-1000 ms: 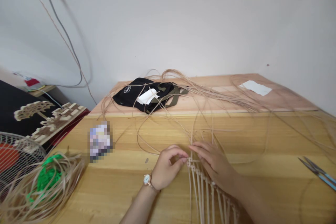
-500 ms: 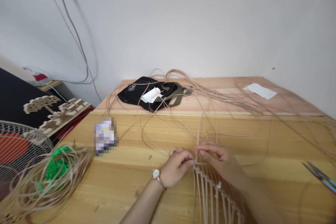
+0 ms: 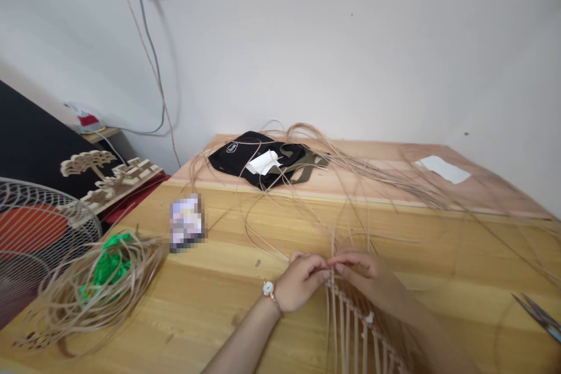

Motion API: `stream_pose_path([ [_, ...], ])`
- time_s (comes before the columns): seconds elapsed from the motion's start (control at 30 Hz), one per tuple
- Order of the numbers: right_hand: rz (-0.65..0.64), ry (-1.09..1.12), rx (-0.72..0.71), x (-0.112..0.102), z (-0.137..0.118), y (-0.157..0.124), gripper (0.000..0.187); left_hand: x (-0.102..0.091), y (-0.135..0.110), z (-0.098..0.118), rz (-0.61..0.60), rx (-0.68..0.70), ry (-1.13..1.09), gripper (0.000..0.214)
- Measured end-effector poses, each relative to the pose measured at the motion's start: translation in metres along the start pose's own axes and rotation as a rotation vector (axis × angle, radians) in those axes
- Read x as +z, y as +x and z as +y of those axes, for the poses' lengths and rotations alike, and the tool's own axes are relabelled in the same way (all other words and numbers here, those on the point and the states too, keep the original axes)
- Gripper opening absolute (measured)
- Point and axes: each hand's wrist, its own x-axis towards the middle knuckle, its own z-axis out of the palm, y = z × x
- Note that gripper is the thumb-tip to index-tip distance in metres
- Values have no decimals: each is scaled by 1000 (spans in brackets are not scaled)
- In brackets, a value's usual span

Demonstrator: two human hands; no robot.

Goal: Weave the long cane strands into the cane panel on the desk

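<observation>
Tan openwork piece of thin, flat cane-like strips point(image 3: 349, 305), knotted along a slanting edge, lies on the yellow wooden worktop point(image 3: 205, 315). Left hand point(image 3: 303, 281) pinches its far end; right hand point(image 3: 370, 280) narrowed at the same spot, can't tell if it grips. Should be light, springy, fairly stiff; sharp bends could crack strips. Hold at the knots; loose tan strands point(image 3: 332, 236) beyond probably whip about.

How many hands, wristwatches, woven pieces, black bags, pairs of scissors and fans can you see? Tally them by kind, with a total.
Left hand and right hand: 2
Wristwatch: 1
Woven piece: 1
Black bag: 1
Pair of scissors: 1
Fan: 1
Total: 7
</observation>
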Motion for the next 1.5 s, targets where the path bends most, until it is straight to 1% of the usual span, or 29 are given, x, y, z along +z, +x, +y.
stream_pose_path([
  [0.07, 36, -23, 37, -2, 1, 2, 32, -1, 0, 1, -8, -1, -21, 17],
  [0.13, 56, -31, 25, -3, 2, 4, 33, -2, 0, 2, -15, -12, -31, 18],
  [0.23, -3, -9, -50, -6, 2, 5, 27, -2, 1, 2, -3, -26, -31, 18],
  [0.3, -42, -8, -50, -7, 2, 5, 27, -1, 1, 1, 9, -24, -38, 18],
  [0.33, -38, -22, -33, -8, 2, 5, 28, -1, 1, 1, 11, -21, -42, 18],
  [0.43, 55, -136, -25, -8, 5, 8, 34, -1, 1, 1, 10, -16, -53, 18],
  [0.5, 83, -221, -66, -8, 7, 10, 36, -1, 1, 0, 14, -12, -58, 18],
  [0.63, -18, -289, -118, -8, 2, 10, 35, 1, 2, -3, 45, -9, -85, 19],
  [0.67, -23, -318, -139, -8, 0, 8, 35, 2, 2, -4, 48, -2, -98, 19],
  [0.77, 38, -468, -239, -7, -11, -1, 38, 2, 3, -7, 41, 21, -127, 21],
  [0.83, 50, -571, -308, -4, -19, -7, 38, 2, 4, -8, 33, 29, -131, 23],
  [0.93, 25, -676, -373, 2, -27, -11, 26, 2, 4, -8, 32, 34, -122, 24],
  [1.0, 66, -713, -422, 8, -29, -11, 19, 3, 4, -8, 40, 36, -113, 23],
  [1.07, 113, -718, -493, 14, -28, -11, 21, 3, 4, -8, 35, 37, -121, 23],
  [1.13, 124, -702, -527, 18, -26, -12, 22, 4, 4, -8, 25, 34, -140, 21],
  [1.2, 116, -659, -494, 19, -24, -12, 17, 4, 4, -8, 23, 30, -139, 18],
  [1.27, 86, -564, -435, 17, -23, -12, 12, 4, 4, -8, 26, 29, -125, 16],
  [1.33, 52, -430, -368, 13, -22, -10, 11, 3, 5, -8, 26, 30, -113, 17],
  [1.4, 27, -349, -284, 10, -23, -9, 14, 3, 5, -8, 29, 26, -98, 18],
  [1.47, 34, -388, -245, 9, -23, -8, 17, 4, 5, -8, 29, 18, -82, 19],
  [1.5, 47, -448, -265, 10, -24, -9, 18, 4, 5, -7, 27, 13, -83, 19],
])
